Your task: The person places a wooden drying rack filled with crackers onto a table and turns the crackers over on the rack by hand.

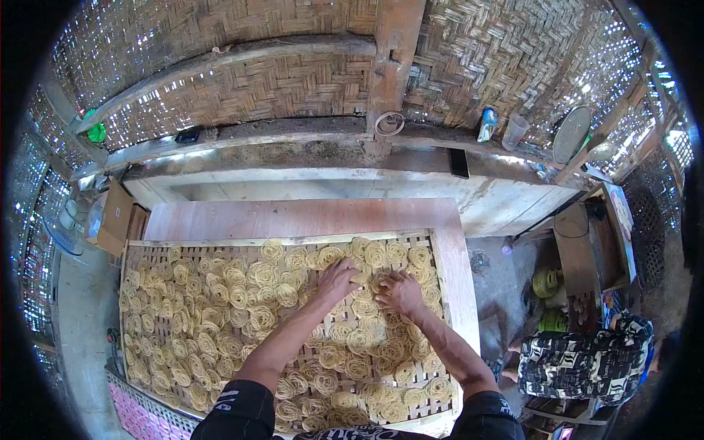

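Many pale yellow coiled noodle nests (262,317) lie in a crowded layer on a large woven slatted tray (242,250) with a light wooden rim. Over the tray's upper right part, my left hand (340,279) has its fingers curled on a noodle nest (360,272). My right hand (401,292) is just to the right, fingers bent and closed around the edge of another nest; its fingertips partly hide it. Both forearms reach across the tray from below. Some nests overlap, and slats show between those on the right.
The tray rests on a wooden board (293,215) beside a low pale wall (308,186). A cardboard box (111,220) stands at the left. On the right, a person in a patterned shirt (587,361) is low down near green gas cylinders (546,281). A phone (458,163) is on the ledge.
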`<action>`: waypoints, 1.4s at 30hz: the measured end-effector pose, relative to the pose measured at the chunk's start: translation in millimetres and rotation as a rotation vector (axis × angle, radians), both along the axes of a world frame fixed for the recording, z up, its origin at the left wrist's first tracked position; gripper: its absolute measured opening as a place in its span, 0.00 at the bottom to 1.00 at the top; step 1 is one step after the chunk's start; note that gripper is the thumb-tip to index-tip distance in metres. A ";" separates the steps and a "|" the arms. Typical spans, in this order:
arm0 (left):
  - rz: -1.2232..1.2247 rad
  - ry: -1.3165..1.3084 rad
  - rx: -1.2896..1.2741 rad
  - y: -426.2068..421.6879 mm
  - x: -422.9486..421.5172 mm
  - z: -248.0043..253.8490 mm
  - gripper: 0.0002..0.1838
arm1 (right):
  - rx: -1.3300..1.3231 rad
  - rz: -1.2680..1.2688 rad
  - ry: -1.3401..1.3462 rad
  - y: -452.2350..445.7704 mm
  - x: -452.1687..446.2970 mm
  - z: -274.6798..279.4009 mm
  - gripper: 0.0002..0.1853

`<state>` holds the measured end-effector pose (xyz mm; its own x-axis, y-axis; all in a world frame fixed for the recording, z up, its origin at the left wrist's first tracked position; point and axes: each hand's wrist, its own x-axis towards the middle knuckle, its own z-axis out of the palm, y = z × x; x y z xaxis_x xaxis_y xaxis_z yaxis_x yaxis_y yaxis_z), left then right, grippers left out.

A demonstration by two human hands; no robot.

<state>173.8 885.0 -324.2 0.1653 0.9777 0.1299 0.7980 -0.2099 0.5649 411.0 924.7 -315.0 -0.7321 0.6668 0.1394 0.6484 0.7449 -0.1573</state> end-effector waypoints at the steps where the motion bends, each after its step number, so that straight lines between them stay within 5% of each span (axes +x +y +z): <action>1: -0.040 0.020 -0.001 2.4 -4.0 2.6 0.13 | -0.070 0.026 -0.033 8.5 0.9 -7.1 0.14; 6: -0.182 0.122 -0.148 18.7 -13.7 -2.3 0.12 | -0.045 0.082 -0.260 9.9 -5.8 -0.4 0.16; 8: -0.178 0.158 -0.019 21.9 -13.0 -10.7 0.11 | 0.083 0.177 -0.299 10.7 -7.2 5.6 0.19; 9: -0.175 0.176 0.048 24.9 -11.9 -11.9 0.11 | -0.037 0.031 -0.084 12.7 -8.1 13.3 0.17; 12: 0.366 -0.484 -0.048 18.0 1.8 40.1 0.10 | -0.409 -0.333 0.495 21.7 -11.6 18.6 0.11; 13: 0.422 -0.539 -0.164 24.1 -2.6 21.4 0.11 | -0.530 -0.417 0.640 31.2 -10.1 1.9 0.10; 15: 0.418 -0.252 -0.066 18.9 -8.9 8.5 0.12 | -0.865 -0.605 0.907 34.5 -12.8 -10.8 0.12; 18: 0.417 0.021 -0.047 6.2 -6.9 19.1 0.15 | -0.355 -0.579 0.167 28.8 3.1 -10.8 0.18; 20: 0.399 -0.007 -0.024 -10.8 -0.8 20.1 0.17 | -0.246 -0.425 0.153 0.8 11.2 5.2 0.20; 23: -0.042 0.041 0.114 -39.9 20.9 4.0 0.19 | -0.302 -0.262 0.048 -40.9 10.8 31.1 0.19; 25: -0.088 0.006 0.017 -41.5 25.4 1.9 0.19 | -0.280 -0.176 0.057 -43.8 10.5 28.1 0.19; 31: -0.322 0.099 0.021 -29.1 14.5 0.6 0.14 | -0.076 0.046 -0.476 -40.5 -5.3 3.0 0.19; 34: -0.464 0.434 0.239 -28.2 14.1 -5.2 0.13 | 0.107 0.071 -0.378 -45.8 -6.6 9.1 0.16; 37: -0.343 0.274 0.102 -24.5 21.6 -14.4 0.12 | -0.025 -0.156 -0.126 -50.2 -8.0 48.0 0.13; 40: 0.256 -0.302 -0.154 -27.2 27.2 34.3 0.12 | -0.486 -0.589 0.374 -35.1 -1.1 64.5 0.09; 42: 0.416 -0.525 -0.137 -19.8 16.3 19.0 0.11 | -0.780 -0.696 0.791 -33.4 1.5 61.8 0.10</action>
<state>190.1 865.1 -305.1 -0.2784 0.9597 -0.0396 0.4099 0.1560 0.8987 412.5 891.3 -253.2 -0.1027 0.9697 -0.2217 0.3920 -0.1654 -0.9050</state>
